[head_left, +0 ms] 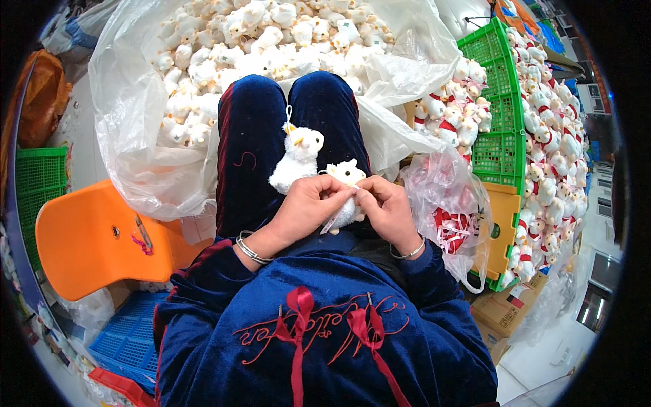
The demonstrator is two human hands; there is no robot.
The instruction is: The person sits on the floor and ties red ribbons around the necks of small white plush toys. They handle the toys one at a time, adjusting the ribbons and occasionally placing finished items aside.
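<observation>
A small white plush toy animal (347, 172) with dark eyes and tan feet rests on my lap between my hands. My left hand (305, 207) and my right hand (390, 209) meet at its neck, thumbs and forefingers pinched on a thin, pale ribbon (331, 222), whose end hangs down beside the toy's body. My fingertips hide the spot where the ribbon is gripped. A second white plush toy (298, 159), with a hanging loop on its head, leans on my thighs just beyond my left hand.
Ahead, a big clear plastic bag (129, 136) holds heaped plush toys (271, 41). An orange chair (88, 237) with small snips (144, 232) on it stands left. At right are a plastic bag of red ribbons (453, 227), a green crate (500, 108) and plush toys with red scarves (549, 142).
</observation>
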